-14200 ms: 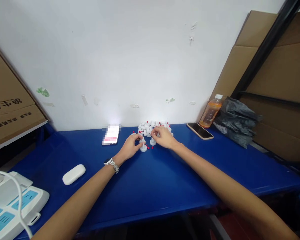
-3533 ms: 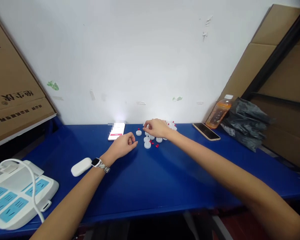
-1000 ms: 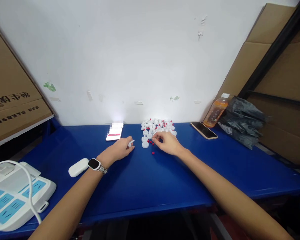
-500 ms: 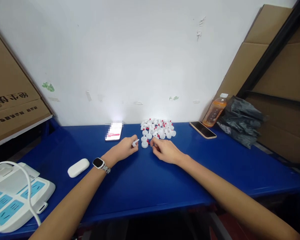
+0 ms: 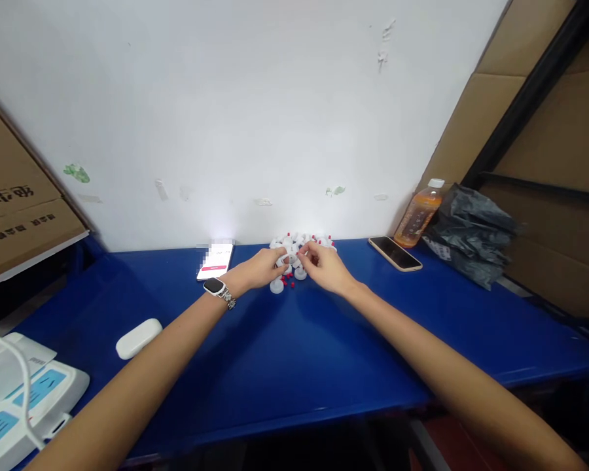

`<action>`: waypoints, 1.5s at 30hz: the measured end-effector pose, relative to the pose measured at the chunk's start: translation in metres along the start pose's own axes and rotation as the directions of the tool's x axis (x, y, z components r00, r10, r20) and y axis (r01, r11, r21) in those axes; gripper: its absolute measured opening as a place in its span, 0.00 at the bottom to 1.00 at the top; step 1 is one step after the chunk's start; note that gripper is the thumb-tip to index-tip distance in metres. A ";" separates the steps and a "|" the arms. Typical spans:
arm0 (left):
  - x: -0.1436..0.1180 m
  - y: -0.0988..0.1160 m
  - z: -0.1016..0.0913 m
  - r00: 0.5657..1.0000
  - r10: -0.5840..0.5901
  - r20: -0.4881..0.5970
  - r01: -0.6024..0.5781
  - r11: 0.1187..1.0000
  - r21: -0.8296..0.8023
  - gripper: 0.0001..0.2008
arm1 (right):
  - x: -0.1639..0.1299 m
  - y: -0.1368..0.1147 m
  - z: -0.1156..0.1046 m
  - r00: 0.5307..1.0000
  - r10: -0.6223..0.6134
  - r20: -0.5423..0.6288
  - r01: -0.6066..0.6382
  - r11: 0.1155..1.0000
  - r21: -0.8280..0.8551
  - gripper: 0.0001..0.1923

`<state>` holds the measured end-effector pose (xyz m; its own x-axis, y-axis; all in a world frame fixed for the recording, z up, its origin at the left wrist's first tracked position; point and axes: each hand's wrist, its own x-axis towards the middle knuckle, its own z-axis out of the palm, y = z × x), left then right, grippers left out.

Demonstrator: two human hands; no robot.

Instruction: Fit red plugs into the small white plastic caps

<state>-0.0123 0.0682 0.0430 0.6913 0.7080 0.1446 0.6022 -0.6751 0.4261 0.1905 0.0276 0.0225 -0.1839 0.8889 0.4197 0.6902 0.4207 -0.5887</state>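
My left hand [image 5: 262, 268], with a watch [image 5: 214, 286] on its wrist, pinches a small white plastic nozzle cap [image 5: 286, 257] between thumb and fingers. Close on its right is my right hand [image 5: 326, 267], its thumb and forefinger pinched at a tiny red cap [image 5: 298, 254] that faces the nozzle. Whether the two pieces touch is too small to tell. Behind both hands lies a heap of white caps [image 5: 299, 239], several with red tips. Round white caps [image 5: 276, 286] and loose red caps [image 5: 292, 284] lie in front, partly hidden by my fingers.
On the blue table [image 5: 285, 366] a lit phone [image 5: 216, 260] lies left and a dark phone [image 5: 395, 253] right. A drink bottle [image 5: 419, 216] and a black plastic bag [image 5: 474, 235] stand farther right. A white case [image 5: 139, 338] and a power strip [image 5: 53, 399] are near left.
My left hand has moved right with the nozzle cap, up to the heap. My right hand has risen slightly from the table and now meets it. The camera view has shifted a little.
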 end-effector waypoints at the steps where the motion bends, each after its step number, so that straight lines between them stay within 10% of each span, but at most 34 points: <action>1: -0.001 0.001 0.001 1.000 0.005 -0.020 -0.005 1.000 0.000 0.13 | -0.003 0.003 -0.002 1.000 0.012 -0.003 -0.012 1.000 0.014 0.06; 18: -0.057 0.018 0.019 0.980 -0.053 -0.193 0.022 0.987 -0.162 0.13 | -0.028 0.013 0.002 0.947 -0.019 0.320 0.018 1.000 0.005 0.06; 37: -0.065 0.012 0.018 0.983 -0.032 -0.182 0.010 0.993 -0.120 0.13 | 0.010 -0.006 0.016 0.974 -0.115 0.195 0.108 0.993 0.047 0.08; 45: -0.061 0.028 0.038 0.968 -0.012 -0.252 -0.035 0.983 -0.181 0.15 | -0.031 -0.024 -0.007 0.968 -0.123 0.218 0.052 0.951 0.305 0.14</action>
<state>-0.0223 -0.0012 0.0121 0.5615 0.7453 0.3596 0.4952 -0.6508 0.5756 0.1846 -0.0112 0.0280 -0.4155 0.8482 0.3284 0.4332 0.5020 -0.7485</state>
